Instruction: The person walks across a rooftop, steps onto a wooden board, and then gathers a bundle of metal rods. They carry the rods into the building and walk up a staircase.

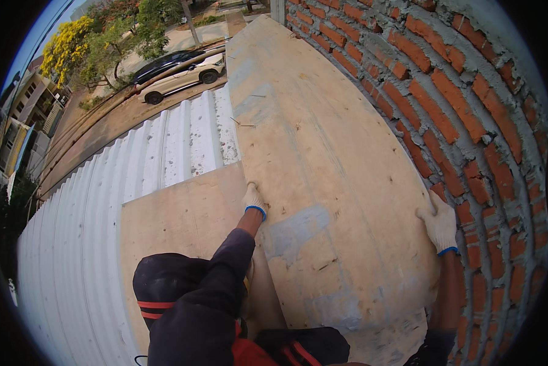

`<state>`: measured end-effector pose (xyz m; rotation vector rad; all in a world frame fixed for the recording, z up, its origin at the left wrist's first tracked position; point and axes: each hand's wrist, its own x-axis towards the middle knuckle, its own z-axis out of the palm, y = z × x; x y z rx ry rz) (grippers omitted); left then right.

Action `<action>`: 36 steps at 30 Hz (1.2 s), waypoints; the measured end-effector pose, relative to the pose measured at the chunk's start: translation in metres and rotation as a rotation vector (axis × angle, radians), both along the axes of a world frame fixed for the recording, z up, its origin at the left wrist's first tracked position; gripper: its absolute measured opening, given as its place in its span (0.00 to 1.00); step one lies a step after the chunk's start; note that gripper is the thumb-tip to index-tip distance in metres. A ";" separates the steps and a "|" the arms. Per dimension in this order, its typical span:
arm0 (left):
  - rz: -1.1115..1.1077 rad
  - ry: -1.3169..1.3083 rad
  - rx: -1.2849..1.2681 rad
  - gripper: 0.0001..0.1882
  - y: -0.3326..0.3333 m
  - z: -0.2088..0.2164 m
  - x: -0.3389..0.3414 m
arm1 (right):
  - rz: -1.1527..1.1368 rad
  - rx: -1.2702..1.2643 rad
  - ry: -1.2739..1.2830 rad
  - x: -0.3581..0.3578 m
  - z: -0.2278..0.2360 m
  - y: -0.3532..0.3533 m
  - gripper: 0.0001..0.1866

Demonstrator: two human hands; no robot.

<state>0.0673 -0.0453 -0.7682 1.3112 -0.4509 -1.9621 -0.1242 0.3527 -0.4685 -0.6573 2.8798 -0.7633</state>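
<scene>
A long plywood sheet, stained with grey smears, stretches away in front of me beside the brick wall. My left hand, in a white knit glove with a blue cuff, grips its left edge, fingers curled. On the opposite edge, close to the bricks, my right hand wears a matching glove and holds on with the thumb on top; its other fingertips are partly hidden. Under my left arm lies a second plywood piece, flat on the white corrugated roofing. Nails stick up from the long sheet's left side.
A rough brick wall with grey mortar rises along the right. The roof edge runs along the left, with a street below. A white car, a yellow-flowering tree and buildings lie beyond it.
</scene>
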 end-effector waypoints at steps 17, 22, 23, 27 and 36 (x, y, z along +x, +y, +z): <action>0.021 -0.102 -0.094 0.19 -0.003 0.007 0.033 | -0.006 -0.086 -0.112 0.013 -0.047 0.008 0.34; -0.066 -0.146 -0.118 0.20 -0.005 0.002 0.042 | -0.021 -0.091 -0.187 0.009 -0.062 0.016 0.33; -0.062 -0.153 -0.129 0.20 -0.005 0.001 0.044 | -0.011 -0.107 -0.175 0.008 -0.067 0.017 0.33; -0.092 -0.200 -0.131 0.19 -0.006 0.007 0.048 | -0.003 -0.272 -0.304 0.004 -0.093 0.023 0.32; -0.090 -0.250 -0.127 0.22 0.002 0.010 0.055 | -0.005 -0.105 -0.231 -0.003 -0.153 0.034 0.32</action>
